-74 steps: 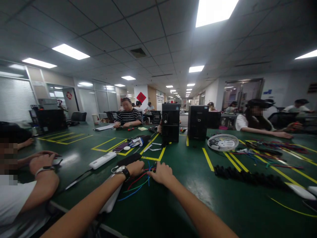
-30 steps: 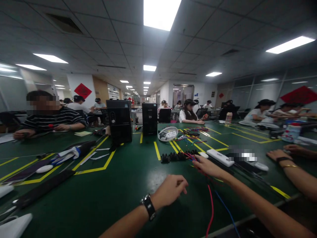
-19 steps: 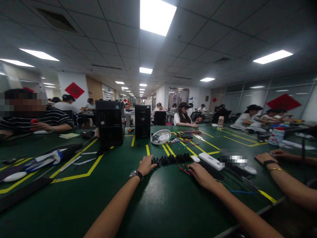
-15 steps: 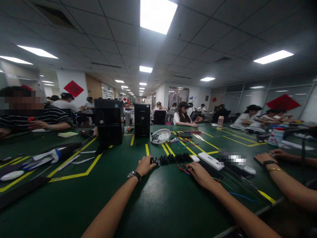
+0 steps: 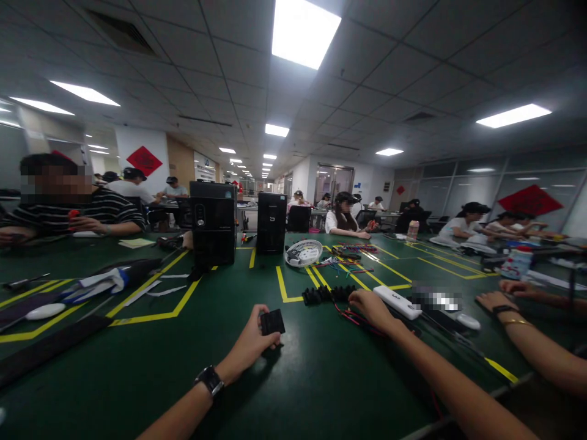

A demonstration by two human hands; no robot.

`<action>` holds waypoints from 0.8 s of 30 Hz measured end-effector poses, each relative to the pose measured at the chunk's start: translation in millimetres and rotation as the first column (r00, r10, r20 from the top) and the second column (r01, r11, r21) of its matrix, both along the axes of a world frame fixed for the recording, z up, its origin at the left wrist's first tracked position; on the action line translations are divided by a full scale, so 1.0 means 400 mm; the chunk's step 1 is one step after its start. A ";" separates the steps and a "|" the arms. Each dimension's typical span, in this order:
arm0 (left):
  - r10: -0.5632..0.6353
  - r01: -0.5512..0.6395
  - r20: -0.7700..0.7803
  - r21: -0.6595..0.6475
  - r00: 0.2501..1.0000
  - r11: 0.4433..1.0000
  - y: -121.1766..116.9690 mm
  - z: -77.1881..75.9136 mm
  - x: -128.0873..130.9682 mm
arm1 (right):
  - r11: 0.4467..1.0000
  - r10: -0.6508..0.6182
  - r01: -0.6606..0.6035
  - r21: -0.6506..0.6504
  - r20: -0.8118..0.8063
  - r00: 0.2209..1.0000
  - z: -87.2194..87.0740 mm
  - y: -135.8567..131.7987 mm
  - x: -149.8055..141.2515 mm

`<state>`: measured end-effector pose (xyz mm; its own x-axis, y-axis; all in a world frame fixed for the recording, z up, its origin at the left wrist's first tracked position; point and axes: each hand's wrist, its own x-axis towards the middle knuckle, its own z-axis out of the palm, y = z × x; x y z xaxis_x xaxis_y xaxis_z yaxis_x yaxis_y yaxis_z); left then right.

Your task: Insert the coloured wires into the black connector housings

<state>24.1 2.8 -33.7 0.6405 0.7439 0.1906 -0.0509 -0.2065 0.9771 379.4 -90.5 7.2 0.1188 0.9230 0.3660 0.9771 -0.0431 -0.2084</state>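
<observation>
My left hand (image 5: 252,339), with a watch on its wrist, grips a small black rectangular block (image 5: 274,322) just above the green table. Its thumb lies along the near edge of the block and its fingers are behind. My right hand (image 5: 373,310) is lower-left of a white power strip (image 5: 397,302), with its fingers bent down; what they hold, if anything, is hidden. Red and dark wires (image 5: 351,316) run beside and under this hand. Left of it, several black blocks (image 5: 321,294) stand in a row.
Two black computer-like cases (image 5: 213,226) and a white oval basket (image 5: 303,253) stand farther back. Loose coloured wires (image 5: 351,250) lie behind the row. At the right are a co-worker's hands (image 5: 495,300); at the left, a dark bag-like item (image 5: 132,275).
My left hand has taken a black block from the left end of the row and brought it nearer and slightly left. My right hand has risen slightly and is more curled.
</observation>
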 end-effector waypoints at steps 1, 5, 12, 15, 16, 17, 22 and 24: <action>0.009 -0.009 0.021 -0.035 1.000 0.999 -0.006 0.001 -0.003 | 1.000 -0.019 0.019 0.017 0.018 1.000 0.009 0.002 -0.012; 0.043 -0.036 0.067 -0.104 0.997 0.994 -0.015 0.004 -0.005 | 0.999 0.048 -0.047 -0.007 0.135 0.990 0.033 0.001 -0.063; 0.007 0.062 0.249 -0.269 0.968 0.961 -0.034 0.032 -0.010 | 0.985 0.051 0.007 -0.173 0.330 0.942 0.016 0.015 -0.096; 0.006 0.090 0.283 -0.326 0.959 0.941 -0.037 0.044 -0.016 | 0.997 -0.019 0.037 -0.073 0.231 0.973 0.019 0.046 -0.089; 0.005 0.098 0.287 -0.342 0.958 0.934 -0.036 0.045 -0.018 | 0.998 -0.053 0.059 -0.032 0.171 0.984 0.026 0.059 -0.085; 0.003 0.106 0.293 -0.356 0.956 0.928 -0.034 0.045 -0.020 | 0.996 -0.089 0.089 0.010 0.105 0.990 0.037 0.073 -0.080; 0.065 0.087 0.347 -0.404 0.936 0.910 -0.019 0.041 -0.024 | 0.915 -0.186 0.244 0.321 -0.202 0.962 0.162 0.135 -0.061; 0.096 0.068 0.366 -0.411 0.926 0.909 -0.011 0.041 -0.024 | 0.830 -0.117 0.261 0.493 -0.303 0.946 0.232 0.140 -0.079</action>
